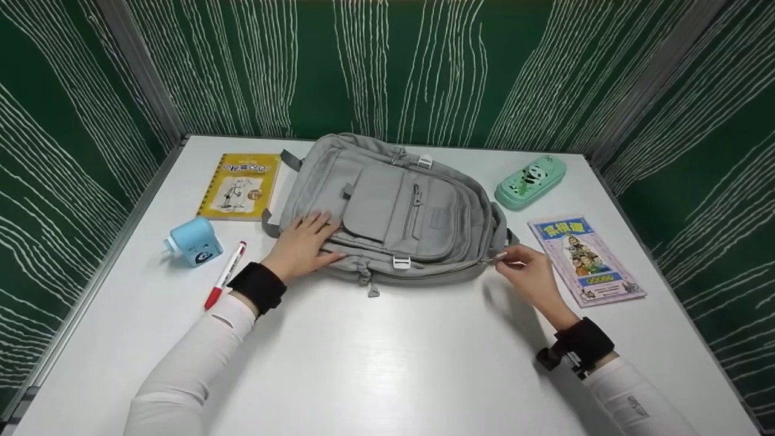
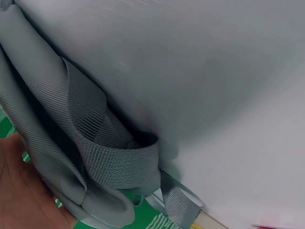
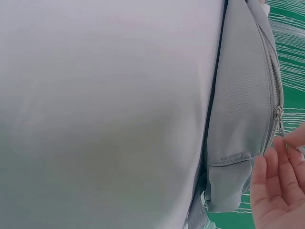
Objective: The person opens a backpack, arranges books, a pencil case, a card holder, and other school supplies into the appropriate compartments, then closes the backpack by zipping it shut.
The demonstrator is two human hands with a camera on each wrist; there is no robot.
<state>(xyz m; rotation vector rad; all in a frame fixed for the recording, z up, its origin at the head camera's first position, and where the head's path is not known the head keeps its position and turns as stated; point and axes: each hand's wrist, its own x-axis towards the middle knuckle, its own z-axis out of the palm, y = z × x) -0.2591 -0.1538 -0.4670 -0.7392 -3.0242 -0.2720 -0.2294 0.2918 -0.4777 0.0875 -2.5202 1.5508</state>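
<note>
A grey backpack (image 1: pixel 387 206) lies on its back across the white table, its top end toward the right. My left hand (image 1: pixel 306 245) rests flat on the bottom end of the bag, fingers spread over the fabric. At the top end my right hand (image 1: pixel 527 269) pinches a zipper pull (image 1: pixel 499 257) between thumb and fingers. In the right wrist view the zipper slider (image 3: pixel 278 112) sits on the curved zipper track just above the fingertips. A second zipper pull (image 1: pixel 373 290) hangs at the near side of the bag.
Left of the bag are a yellow book (image 1: pixel 239 188), a light blue bottle (image 1: pixel 195 242) and a red-and-white marker (image 1: pixel 225 275). To the right lie a green panda pencil case (image 1: pixel 531 181) and a pink booklet (image 1: pixel 587 260). Green patterned walls (image 1: pixel 412 72) enclose the table.
</note>
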